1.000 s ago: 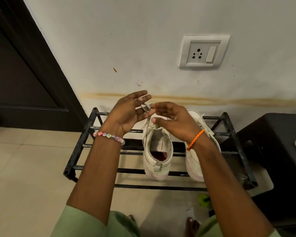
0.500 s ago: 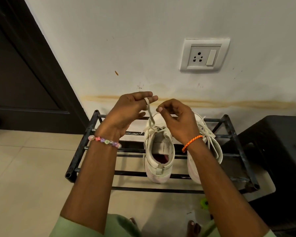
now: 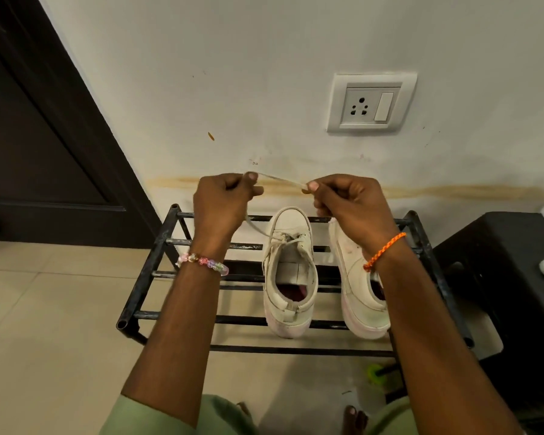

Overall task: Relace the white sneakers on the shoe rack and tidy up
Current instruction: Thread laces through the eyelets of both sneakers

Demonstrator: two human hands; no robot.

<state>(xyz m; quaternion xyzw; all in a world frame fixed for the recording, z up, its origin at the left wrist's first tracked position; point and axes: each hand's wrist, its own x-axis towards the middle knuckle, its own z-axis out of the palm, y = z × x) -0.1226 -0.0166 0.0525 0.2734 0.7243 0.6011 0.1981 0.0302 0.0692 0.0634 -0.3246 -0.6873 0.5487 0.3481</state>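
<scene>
Two white sneakers stand toe to the wall on a black metal shoe rack (image 3: 145,287). The left sneaker (image 3: 289,277) shows its laces crossed near the top eyelets. My right forearm covers part of the right sneaker (image 3: 358,296). Both hands are raised above the toes. My left hand (image 3: 223,202) grips one stretch of the white lace (image 3: 280,180), and my right hand (image 3: 346,199) pinches the other end. The lace runs taut between them, and another strand drops from my left hand down to the left sneaker.
The rack stands against a white wall with a socket plate (image 3: 371,103). A dark door (image 3: 38,146) is at the left. A black stool (image 3: 509,277) sits right of the rack. A small green object (image 3: 376,373) lies on the tiled floor.
My hands have closed on the lace and drawn apart and upward, stretching it taut between them. Before, they were close together over the left sneaker's toe.
</scene>
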